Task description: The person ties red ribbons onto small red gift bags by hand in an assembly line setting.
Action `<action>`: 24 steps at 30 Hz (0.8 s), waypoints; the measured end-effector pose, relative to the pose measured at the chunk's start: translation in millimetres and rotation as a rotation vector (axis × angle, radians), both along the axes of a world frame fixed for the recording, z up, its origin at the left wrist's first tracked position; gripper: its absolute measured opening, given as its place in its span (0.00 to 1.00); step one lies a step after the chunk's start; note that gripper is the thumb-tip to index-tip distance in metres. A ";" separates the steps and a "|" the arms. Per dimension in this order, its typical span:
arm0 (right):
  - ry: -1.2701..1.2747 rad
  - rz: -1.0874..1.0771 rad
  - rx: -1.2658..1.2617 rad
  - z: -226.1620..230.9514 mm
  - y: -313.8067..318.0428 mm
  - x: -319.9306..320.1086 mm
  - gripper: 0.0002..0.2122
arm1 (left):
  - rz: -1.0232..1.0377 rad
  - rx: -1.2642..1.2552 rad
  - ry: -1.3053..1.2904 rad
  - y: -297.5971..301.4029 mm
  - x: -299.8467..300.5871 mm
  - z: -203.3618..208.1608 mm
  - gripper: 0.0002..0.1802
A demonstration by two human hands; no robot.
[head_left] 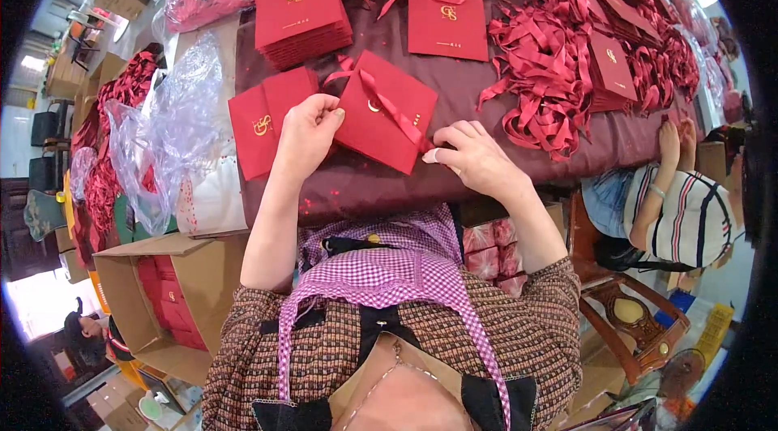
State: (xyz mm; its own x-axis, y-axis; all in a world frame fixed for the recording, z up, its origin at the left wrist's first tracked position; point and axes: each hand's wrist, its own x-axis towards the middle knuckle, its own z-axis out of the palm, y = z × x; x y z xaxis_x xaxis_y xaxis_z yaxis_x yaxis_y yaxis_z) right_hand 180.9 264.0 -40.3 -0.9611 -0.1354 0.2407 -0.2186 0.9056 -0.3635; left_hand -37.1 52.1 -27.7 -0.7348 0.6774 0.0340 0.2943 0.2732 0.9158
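Observation:
A square red paper gift bag [371,129] with gold print lies tilted on the table in front of me. A red satin ribbon [395,112] runs slantwise across its face. At the bag's left edge my left hand [308,132] is closed in a pinch on it. My right hand [480,157] is closed at the right lower corner, its fingers pinching the ribbon's end. Beneath and left of my left wrist lie more flat red bags [253,119]. Just beyond stands a neat stack of red bags [300,13], and a single bag [447,25] lies flat to its right.
A dark maroon cloth [365,196] covers the table. Heaps of ribbon-handled bags [543,82] spread at the right. Clear plastic wrapping [174,123] bunches at the left, above an open carton [158,293] of red bags. Another person [677,212] in a striped top works at the right.

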 end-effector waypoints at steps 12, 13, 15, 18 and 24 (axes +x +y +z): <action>0.198 0.057 -0.873 25.6 -10.0 -7.2 0.05 | -0.018 -0.030 -0.058 -4.1 -3.4 3.9 0.11; 0.169 0.103 -1.119 24.2 -9.3 -6.5 0.04 | -0.018 -0.029 -0.057 -3.8 -3.1 4.8 0.11; 0.241 0.162 -1.355 14.8 -7.0 -11.3 0.04 | -0.050 -0.036 -0.049 -4.5 -0.8 7.7 0.11; 0.276 0.128 -1.373 20.6 -16.2 -21.5 0.06 | -0.049 -0.021 -0.086 -3.7 3.0 10.4 0.11; 0.158 -0.150 -0.969 23.0 -40.5 -37.4 0.04 | -0.039 0.014 -0.104 -5.4 6.6 10.3 0.11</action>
State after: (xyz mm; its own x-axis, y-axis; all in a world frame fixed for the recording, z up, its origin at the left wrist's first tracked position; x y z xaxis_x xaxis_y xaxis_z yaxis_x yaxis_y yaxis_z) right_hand 143.5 223.5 -17.2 -0.8994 0.3082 0.3101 -0.2360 0.2547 -0.9378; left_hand -30.5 46.7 -17.4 -0.7082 0.7053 -0.0310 0.2077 0.2501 0.9457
